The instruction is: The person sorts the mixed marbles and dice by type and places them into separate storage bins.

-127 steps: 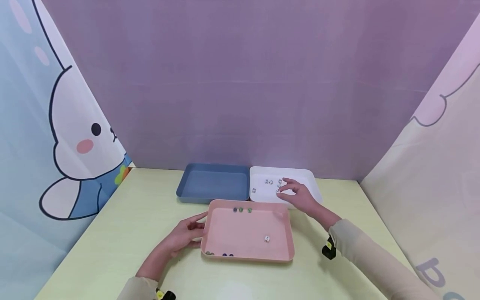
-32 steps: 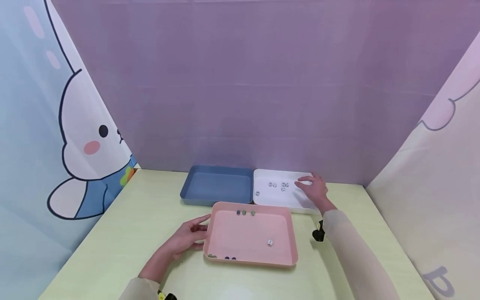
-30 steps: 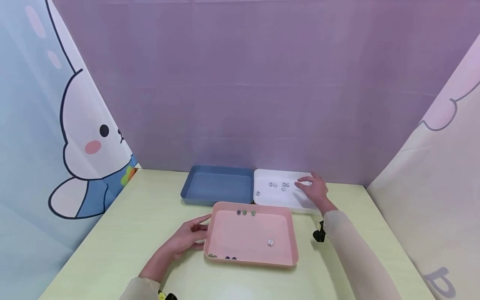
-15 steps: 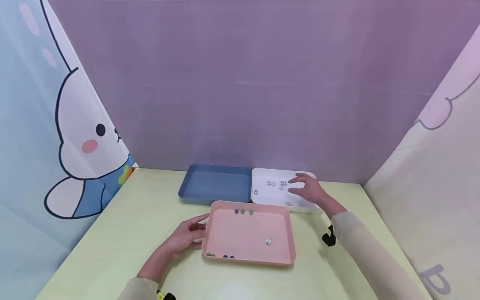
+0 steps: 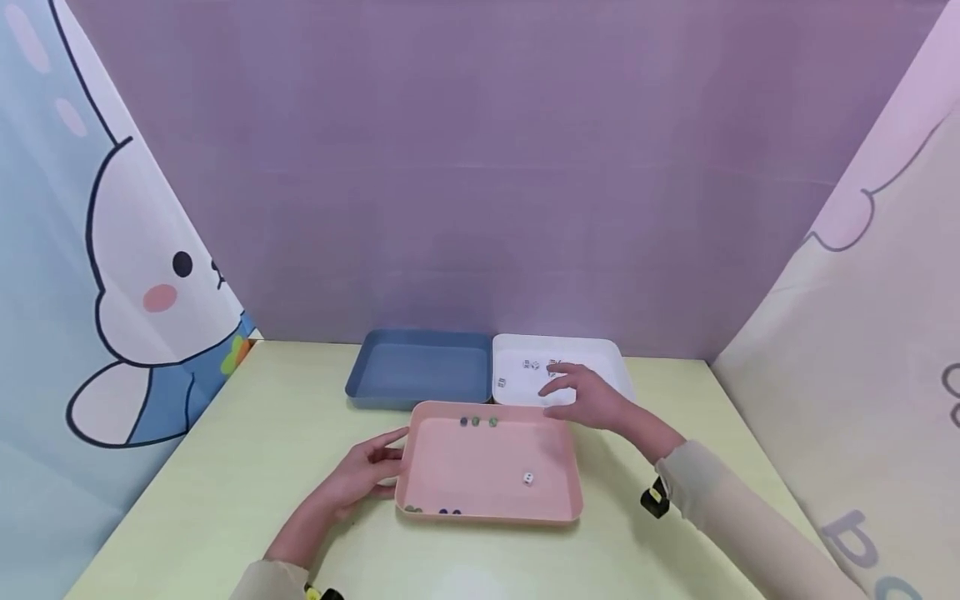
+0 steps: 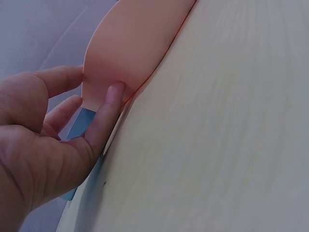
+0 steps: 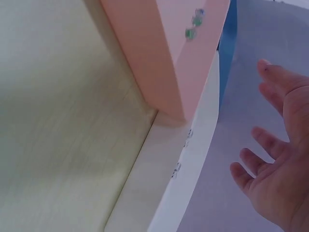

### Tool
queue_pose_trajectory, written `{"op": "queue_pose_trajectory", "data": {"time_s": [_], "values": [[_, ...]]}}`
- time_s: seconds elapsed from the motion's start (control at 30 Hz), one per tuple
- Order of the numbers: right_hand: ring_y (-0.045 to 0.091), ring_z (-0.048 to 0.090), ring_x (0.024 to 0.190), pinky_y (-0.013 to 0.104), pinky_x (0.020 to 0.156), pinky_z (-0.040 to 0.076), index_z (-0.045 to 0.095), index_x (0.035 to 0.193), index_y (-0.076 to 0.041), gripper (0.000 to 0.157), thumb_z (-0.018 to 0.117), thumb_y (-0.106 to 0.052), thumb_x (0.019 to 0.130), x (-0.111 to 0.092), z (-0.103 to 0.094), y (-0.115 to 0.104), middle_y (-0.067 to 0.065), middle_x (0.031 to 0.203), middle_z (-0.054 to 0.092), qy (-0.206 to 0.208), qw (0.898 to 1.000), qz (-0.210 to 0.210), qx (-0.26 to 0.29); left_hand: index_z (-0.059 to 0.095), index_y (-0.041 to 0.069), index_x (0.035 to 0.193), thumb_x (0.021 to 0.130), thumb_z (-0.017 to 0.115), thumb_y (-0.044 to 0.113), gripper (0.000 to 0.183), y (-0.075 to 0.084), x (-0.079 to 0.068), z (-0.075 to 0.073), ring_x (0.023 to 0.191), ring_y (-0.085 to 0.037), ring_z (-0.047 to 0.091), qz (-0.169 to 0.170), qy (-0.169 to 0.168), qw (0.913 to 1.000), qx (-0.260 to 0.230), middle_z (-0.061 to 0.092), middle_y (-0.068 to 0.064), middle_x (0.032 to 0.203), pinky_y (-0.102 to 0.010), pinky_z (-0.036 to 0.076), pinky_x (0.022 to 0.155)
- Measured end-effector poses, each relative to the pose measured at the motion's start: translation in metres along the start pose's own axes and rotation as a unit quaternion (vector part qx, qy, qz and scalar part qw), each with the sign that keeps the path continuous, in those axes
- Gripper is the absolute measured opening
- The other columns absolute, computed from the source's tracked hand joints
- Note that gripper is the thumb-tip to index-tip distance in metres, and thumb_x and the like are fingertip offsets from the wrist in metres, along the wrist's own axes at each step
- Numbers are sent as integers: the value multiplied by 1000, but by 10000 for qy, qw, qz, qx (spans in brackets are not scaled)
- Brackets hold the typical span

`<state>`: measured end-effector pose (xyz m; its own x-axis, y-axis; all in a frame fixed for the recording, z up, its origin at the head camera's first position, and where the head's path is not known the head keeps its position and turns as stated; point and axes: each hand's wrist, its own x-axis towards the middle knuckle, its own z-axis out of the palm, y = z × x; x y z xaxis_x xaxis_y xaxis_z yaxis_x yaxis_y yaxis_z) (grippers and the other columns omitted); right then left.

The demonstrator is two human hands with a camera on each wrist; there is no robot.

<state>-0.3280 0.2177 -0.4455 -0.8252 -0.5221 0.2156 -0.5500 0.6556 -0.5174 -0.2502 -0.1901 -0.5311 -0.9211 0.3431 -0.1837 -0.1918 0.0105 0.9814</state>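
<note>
Lying flat in the middle of a pale yellow-green table [image 5: 300,400]: a rectangular pink tray [image 5: 465,467], hollow side up. Long axis running left to right, nearly square-on to the person, with one long side nearest and the short ends facing left and right. At the left short end, the left hand [image 5: 356,479], fingers loosely extended to the rim; in the left wrist view, thumb laid against the outer wall.

Over the far right corner, the right hand [image 5: 588,402], reaching in from the right and pointing left, wide, with a clear gap between thumb and fingers, partly covering a white tray [image 5: 600,358] just beyond.

Inside the pink tray, right of centre, a single white die [image 5: 528,478], pips visible. Along the far wall, a row of three glassy pieces [image 5: 476,422], one bluish and two green, lined up with the long axis. Along the near wall, toward the left corner, four more pieces [image 5: 443,512], two greenish, two dark blue.

At the far edge, a blue tray [image 5: 420,367] left of the white one, end to end, long axes also left to right. In the white tray, several small dice [image 5: 502,382], some partly hidden by fingers. Behind, an upright purple cloth [image 5: 487,208].
</note>
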Motion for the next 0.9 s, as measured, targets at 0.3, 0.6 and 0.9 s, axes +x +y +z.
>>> {"op": "queue_pose_trajectory", "data": {"time_s": [0.3, 0.6, 0.9], "values": [[36, 47, 125, 51, 101, 39, 77, 96, -18, 19, 81, -24, 79, -8, 10, -28, 13, 131, 56, -726, 9970, -234, -122, 33, 8, 152, 95, 62, 6, 64, -1, -1, -1, 108, -32, 60, 9, -29, 10000, -26, 49, -27, 129, -47, 55, 81], [27, 51, 120, 43, 99, 43, 76, 98, -20, 20, 81, -26, 79, -13, 16, -54, 9, 125, 60, -1254, 9854, -820, -809, 32, 8, 152, 95, 62, 5, 65, 0, -3, -1, 109, -33, 59, -48, -50, 10000, -46, 49, -27, 129, -47, 55, 80], [17, 56, 108, 33, 92, 46, 77, 94, -18, 17, 80, -24, 78, -8, 25, -63, -5, 106, 66, -2101, 9536, -1496, -1552, 34, 9, 152, 94, 63, 6, 65, 1, 1, -1, 110, -31, 59, -78, -24, 10000, -34, 49, -27, 131, -47, 55, 81]]}}
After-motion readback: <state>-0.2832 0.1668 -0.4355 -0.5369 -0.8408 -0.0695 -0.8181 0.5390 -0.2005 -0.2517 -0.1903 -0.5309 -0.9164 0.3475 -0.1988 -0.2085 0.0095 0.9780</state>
